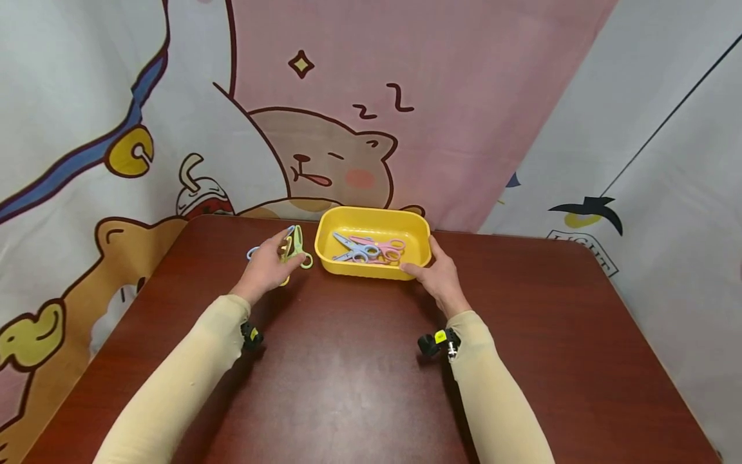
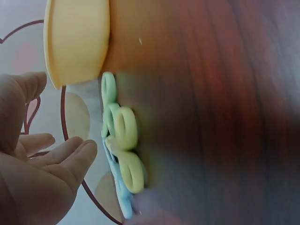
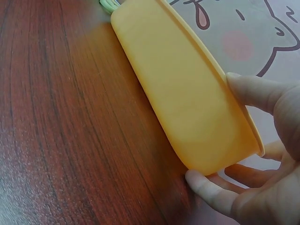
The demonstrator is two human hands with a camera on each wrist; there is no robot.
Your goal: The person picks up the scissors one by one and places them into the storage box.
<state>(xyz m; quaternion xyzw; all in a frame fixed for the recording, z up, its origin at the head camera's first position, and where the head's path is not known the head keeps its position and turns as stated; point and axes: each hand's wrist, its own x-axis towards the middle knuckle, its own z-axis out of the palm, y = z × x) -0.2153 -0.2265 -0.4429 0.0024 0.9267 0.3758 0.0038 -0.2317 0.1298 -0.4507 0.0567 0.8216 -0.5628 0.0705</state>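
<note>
A yellow plastic tray (image 1: 371, 216) stands at the far middle of the brown table, with blue scissors (image 1: 351, 247) and pink scissors (image 1: 387, 249) lying inside. My right hand (image 1: 433, 265) grips the tray's (image 3: 187, 103) near right corner, thumb on the front wall and fingers round the side; the right hand (image 3: 276, 159) shows this close up. Just left of the tray (image 2: 77, 42) lies a small heap of green scissors (image 1: 298, 245), yellow scissors (image 2: 129, 152) and blue scissors (image 2: 122, 199). Over this heap my left hand (image 1: 272, 259) hovers, fingers (image 2: 70, 154) relaxed and holding nothing.
A cartoon-printed cloth (image 1: 359, 96) hangs close behind the table's far edge. The brown tabletop (image 1: 348, 374) stretches toward me between my two sleeved forearms. The table's right edge (image 1: 643, 322) drops off beside a white cloth.
</note>
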